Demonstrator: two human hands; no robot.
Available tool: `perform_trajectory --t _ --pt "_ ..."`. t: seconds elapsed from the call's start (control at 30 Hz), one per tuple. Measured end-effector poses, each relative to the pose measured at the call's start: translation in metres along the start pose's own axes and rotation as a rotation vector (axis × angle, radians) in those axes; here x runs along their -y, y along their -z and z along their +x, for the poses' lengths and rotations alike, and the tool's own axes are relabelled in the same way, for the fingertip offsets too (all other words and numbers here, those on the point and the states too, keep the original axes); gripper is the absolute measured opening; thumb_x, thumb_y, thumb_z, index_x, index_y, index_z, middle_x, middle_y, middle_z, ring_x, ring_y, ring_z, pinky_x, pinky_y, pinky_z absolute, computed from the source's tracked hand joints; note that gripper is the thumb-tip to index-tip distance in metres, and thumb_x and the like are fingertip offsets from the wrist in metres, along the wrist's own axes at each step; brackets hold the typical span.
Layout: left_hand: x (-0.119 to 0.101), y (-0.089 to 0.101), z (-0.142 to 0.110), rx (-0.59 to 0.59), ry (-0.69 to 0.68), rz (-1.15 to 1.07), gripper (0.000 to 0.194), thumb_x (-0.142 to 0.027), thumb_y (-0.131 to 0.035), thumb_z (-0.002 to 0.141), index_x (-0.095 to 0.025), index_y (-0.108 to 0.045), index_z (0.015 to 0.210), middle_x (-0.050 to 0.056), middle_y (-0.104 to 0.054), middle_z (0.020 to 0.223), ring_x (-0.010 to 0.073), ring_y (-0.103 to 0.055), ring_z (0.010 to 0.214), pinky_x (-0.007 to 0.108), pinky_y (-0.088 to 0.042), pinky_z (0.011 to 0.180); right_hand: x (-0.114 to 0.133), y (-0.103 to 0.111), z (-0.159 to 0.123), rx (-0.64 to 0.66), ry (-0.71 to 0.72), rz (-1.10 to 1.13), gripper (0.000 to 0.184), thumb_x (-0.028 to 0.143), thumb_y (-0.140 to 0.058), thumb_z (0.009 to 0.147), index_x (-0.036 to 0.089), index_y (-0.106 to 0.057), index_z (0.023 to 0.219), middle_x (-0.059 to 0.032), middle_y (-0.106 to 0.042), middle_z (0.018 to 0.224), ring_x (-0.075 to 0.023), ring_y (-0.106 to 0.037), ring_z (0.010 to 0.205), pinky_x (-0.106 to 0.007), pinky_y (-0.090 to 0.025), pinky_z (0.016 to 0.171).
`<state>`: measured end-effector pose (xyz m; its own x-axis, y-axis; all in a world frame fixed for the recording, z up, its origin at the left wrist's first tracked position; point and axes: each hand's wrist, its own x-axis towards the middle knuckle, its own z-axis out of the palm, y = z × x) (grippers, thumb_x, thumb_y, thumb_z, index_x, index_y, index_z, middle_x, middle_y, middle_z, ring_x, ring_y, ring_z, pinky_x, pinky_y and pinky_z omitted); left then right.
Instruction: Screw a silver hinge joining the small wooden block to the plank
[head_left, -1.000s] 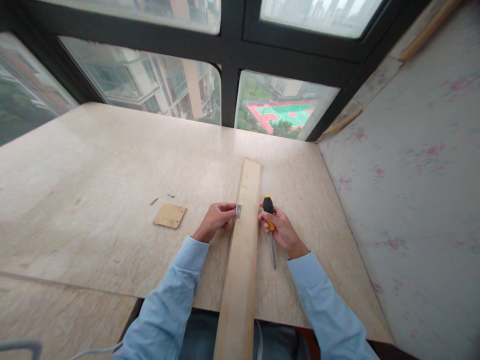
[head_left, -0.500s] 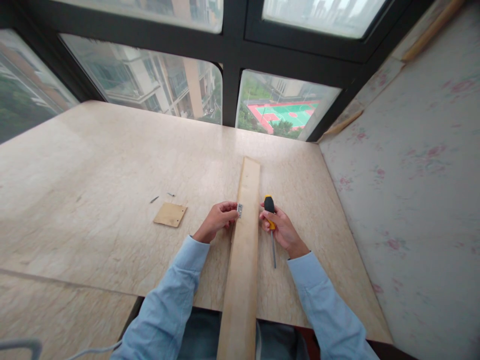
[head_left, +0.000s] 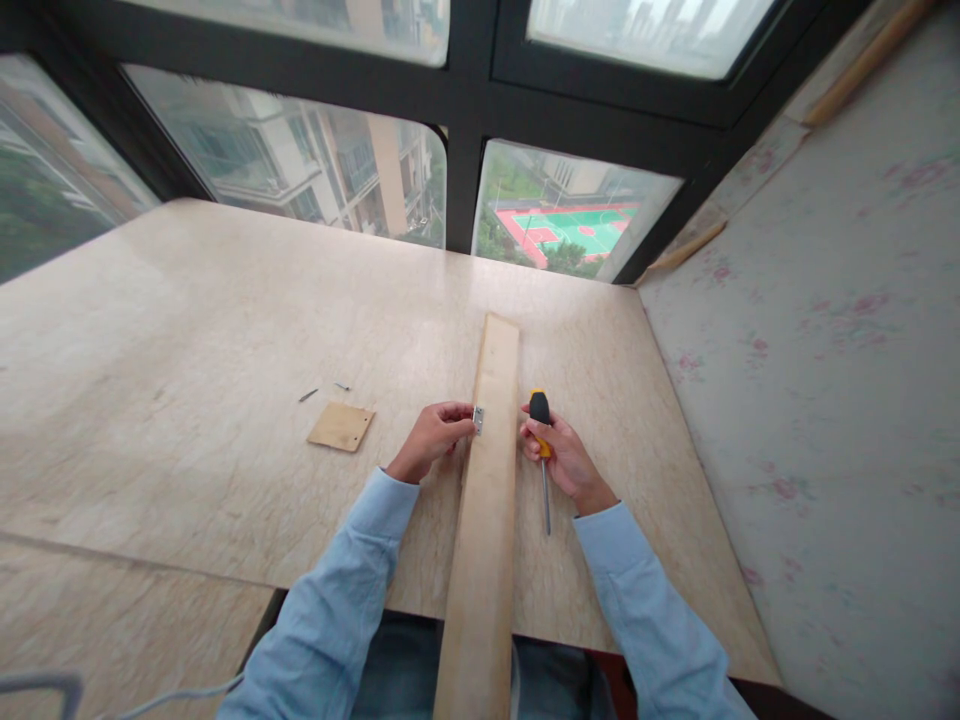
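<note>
A long wooden board [head_left: 491, 520] lies lengthwise on the stone-patterned surface, its near end jutting past the front edge. At the board's left side my left hand [head_left: 433, 438] pinches a small metal hinge [head_left: 478, 420], which rests against the wood. My right hand [head_left: 564, 455], just right of the board, is closed around a yellow-and-black screwdriver [head_left: 539, 410]. Its metal shaft points back towards me, away from the hinge. Left of my left hand lies a thin square brown piece [head_left: 341, 427] with small holes, and beyond it two small screws [head_left: 308, 395].
Dark-framed windows [head_left: 469, 190] bound the far side of the surface [head_left: 225, 320]. A floral-papered wall [head_left: 817, 400] rises along the right. A grey cable [head_left: 180, 695] runs at the lower left, near a seam in the surface.
</note>
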<state>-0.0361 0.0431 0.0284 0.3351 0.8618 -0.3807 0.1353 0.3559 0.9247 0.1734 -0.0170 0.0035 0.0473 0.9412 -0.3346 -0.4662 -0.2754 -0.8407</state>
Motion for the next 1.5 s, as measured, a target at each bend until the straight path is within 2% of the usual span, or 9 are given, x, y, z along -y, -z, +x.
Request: perform_trajectory --t 0.33,0.43,0.6,0.7,0.87,1.0,1.13,1.3,1.5 --pt "0.003 -0.001 0.001 0.001 0.000 -0.025 0.038 -0.023 -0.066 0.061 -0.013 -0.076 0.096 0.004 -0.072 0.081 0.0071 -0.045 0.051 0.020 -0.026 0.044 0.000 0.000 -0.001 -0.008 -0.013 0.032 0.045 0.031 -0.083 0.068 0.019 -0.063 0.106 0.0020 -0.064 0.074 -0.0061 -0.047 0.051 -0.020 -0.037 0.045" --pt "0.004 0.000 0.001 -0.004 0.006 -0.017 0.035 -0.023 -0.066 0.062 -0.014 -0.076 0.094 0.003 -0.071 0.080 0.0069 -0.045 0.051 0.020 -0.030 0.045 0.001 -0.001 -0.001 0.003 -0.011 0.042 0.043 0.030 -0.081 0.069 0.021 -0.063 0.107 0.0020 -0.063 0.075 -0.0073 -0.047 0.053 -0.022 -0.038 0.046" --pt "0.004 0.000 0.001 0.001 0.028 -0.023 0.032 -0.022 -0.067 0.061 -0.014 -0.074 0.091 0.003 -0.069 0.077 0.0080 -0.049 0.052 0.021 -0.035 0.047 0.008 -0.004 -0.005 0.025 0.002 0.119 0.040 0.021 -0.078 0.067 0.023 -0.063 0.105 0.0016 -0.063 0.079 -0.0086 -0.047 0.056 -0.023 -0.038 0.048" --pt "0.006 0.001 0.002 0.015 0.024 -0.039 0.032 -0.022 -0.067 0.061 -0.014 -0.074 0.091 0.003 -0.068 0.077 0.0083 -0.051 0.055 0.020 -0.036 0.048 0.018 -0.007 -0.008 0.060 0.028 0.231 0.042 0.015 -0.076 0.064 0.025 -0.065 0.103 0.0009 -0.062 0.085 -0.0094 -0.051 0.062 -0.023 -0.042 0.052" --pt "0.008 0.001 0.003 -0.003 0.029 -0.027 0.036 -0.025 -0.070 0.062 -0.014 -0.073 0.097 0.002 -0.066 0.075 0.0069 -0.047 0.050 0.020 -0.032 0.044 0.032 -0.014 -0.007 -0.005 0.167 0.259 0.038 0.016 -0.074 0.068 0.028 -0.067 0.104 -0.0003 -0.064 0.097 -0.0127 -0.059 0.080 -0.028 -0.052 0.068" --pt "0.007 0.003 0.003 0.012 0.054 -0.003 0.037 -0.025 -0.068 0.064 -0.014 -0.071 0.099 -0.001 -0.064 0.070 0.0062 -0.044 0.044 0.019 -0.029 0.039 0.043 -0.026 0.003 -0.051 0.321 0.236 0.027 0.025 -0.074 0.077 0.028 -0.066 0.103 -0.0007 -0.067 0.114 -0.0142 -0.062 0.102 -0.029 -0.052 0.079" --pt "0.004 0.003 0.001 0.016 0.092 0.008 0.034 -0.024 -0.066 0.067 -0.014 -0.071 0.099 0.000 -0.066 0.074 0.0060 -0.046 0.042 0.020 -0.032 0.037 0.058 -0.046 0.013 -0.028 0.474 0.200 0.024 0.033 -0.075 0.079 0.030 -0.063 0.100 0.0013 -0.066 0.122 -0.0156 -0.059 0.119 -0.032 -0.052 0.087" --pt "0.003 0.002 0.001 0.020 0.091 0.028 0.030 -0.026 -0.063 0.070 -0.014 -0.070 0.097 0.001 -0.067 0.076 0.0063 -0.048 0.040 0.020 -0.032 0.035 0.069 -0.074 0.018 -0.008 0.581 0.112 0.038 0.037 -0.075 0.079 0.037 -0.057 0.112 0.0026 -0.068 0.110 -0.0166 -0.064 0.103 -0.035 -0.055 0.081" --pt "0.004 0.002 0.002 0.011 0.050 0.006 0.028 -0.025 -0.066 0.069 -0.013 -0.071 0.093 -0.001 -0.064 0.070 0.0046 -0.043 0.041 0.019 -0.030 0.038 0.057 -0.090 0.021 0.025 0.628 -0.026 0.048 0.043 -0.079 0.075 0.035 -0.056 0.116 0.0003 -0.067 0.095 -0.0176 -0.063 0.083 -0.035 -0.054 0.072"
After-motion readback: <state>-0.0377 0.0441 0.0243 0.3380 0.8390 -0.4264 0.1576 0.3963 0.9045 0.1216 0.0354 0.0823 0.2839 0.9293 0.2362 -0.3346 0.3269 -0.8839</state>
